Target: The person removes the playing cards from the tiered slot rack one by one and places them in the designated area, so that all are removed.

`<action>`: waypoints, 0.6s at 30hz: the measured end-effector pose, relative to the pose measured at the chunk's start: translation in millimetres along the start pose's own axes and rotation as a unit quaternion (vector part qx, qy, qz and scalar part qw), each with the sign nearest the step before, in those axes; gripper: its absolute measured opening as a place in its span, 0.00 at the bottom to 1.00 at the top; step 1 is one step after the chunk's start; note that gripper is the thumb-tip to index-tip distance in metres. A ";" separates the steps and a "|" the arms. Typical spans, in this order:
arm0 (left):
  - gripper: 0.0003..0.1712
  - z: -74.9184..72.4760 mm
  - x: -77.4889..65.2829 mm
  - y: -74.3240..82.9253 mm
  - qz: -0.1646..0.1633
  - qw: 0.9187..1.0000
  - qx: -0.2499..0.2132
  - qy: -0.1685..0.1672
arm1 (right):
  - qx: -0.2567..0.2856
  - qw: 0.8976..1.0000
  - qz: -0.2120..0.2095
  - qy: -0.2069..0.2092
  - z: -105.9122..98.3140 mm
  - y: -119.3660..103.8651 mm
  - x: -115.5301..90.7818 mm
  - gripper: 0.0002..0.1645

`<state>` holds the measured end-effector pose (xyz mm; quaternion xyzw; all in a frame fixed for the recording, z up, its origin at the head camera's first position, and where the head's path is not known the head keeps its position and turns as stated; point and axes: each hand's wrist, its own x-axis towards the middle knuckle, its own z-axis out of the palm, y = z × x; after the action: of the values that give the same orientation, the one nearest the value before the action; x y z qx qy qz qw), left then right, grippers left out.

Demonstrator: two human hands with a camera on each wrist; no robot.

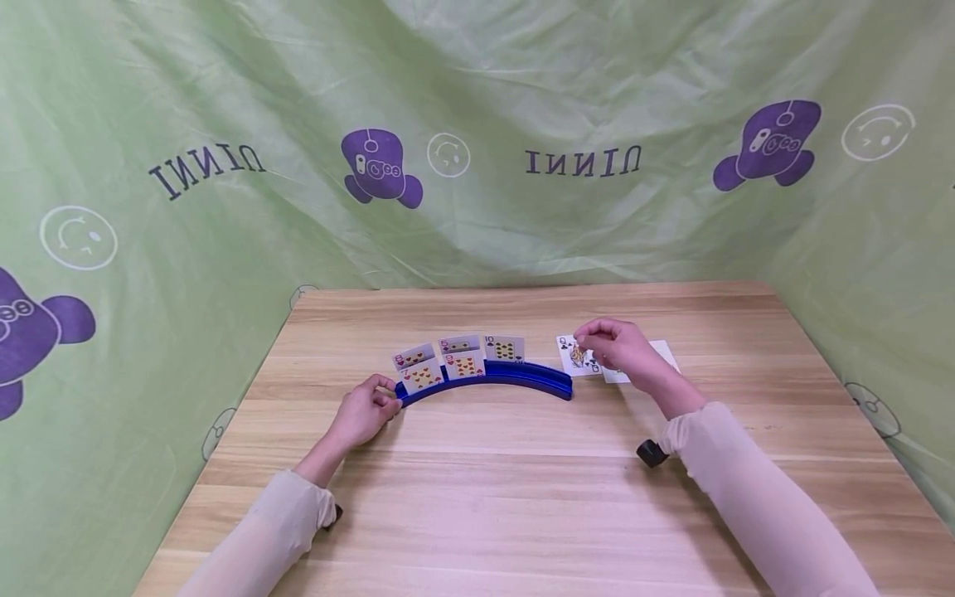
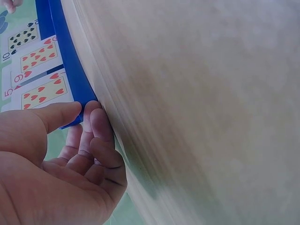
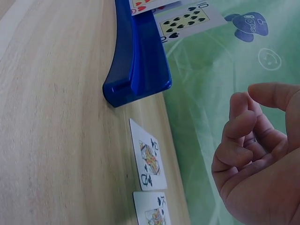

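Note:
A blue curved card holder stands on the table; my left hand grips its left end between thumb and fingers. Seated in it are the seven of hearts in front of an eight, the nine of hearts in front of a five, and the ten of spades. My right hand hovers over the queen of clubs, fingers loosely bent, thumb and forefinger tips close together with nothing between them. Beside the queen lies a king of clubs, partly covered by the right hand in the head view.
The wooden table reaches back to a green patterned cloth that hangs behind and at both sides. Each sleeve has a black wrist device, the right one plainly seen. The holder's right half carries no cards.

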<state>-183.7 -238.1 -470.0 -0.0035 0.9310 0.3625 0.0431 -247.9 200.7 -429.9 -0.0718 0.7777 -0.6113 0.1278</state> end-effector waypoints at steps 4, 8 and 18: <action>0.15 -0.3 0.1 0.5 -0.004 1.000 -0.001 -0.002 | 0.001 1.000 -0.007 -0.003 5.0 -0.3 1.6 0.18; 0.15 -0.1 0.6 0.2 -0.007 1.000 0.002 -0.003 | -0.002 1.000 -0.015 -0.010 10.4 -0.6 3.1 0.19; 0.15 0.0 0.5 1.1 -0.010 1.000 0.002 -0.003 | 0.006 1.000 -0.014 -0.012 23.5 -6.4 4.2 0.18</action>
<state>-184.2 -237.3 -469.2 -0.0114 0.9316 0.3600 0.0492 -245.4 176.1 -429.4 -0.0891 0.7713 -0.6169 0.1288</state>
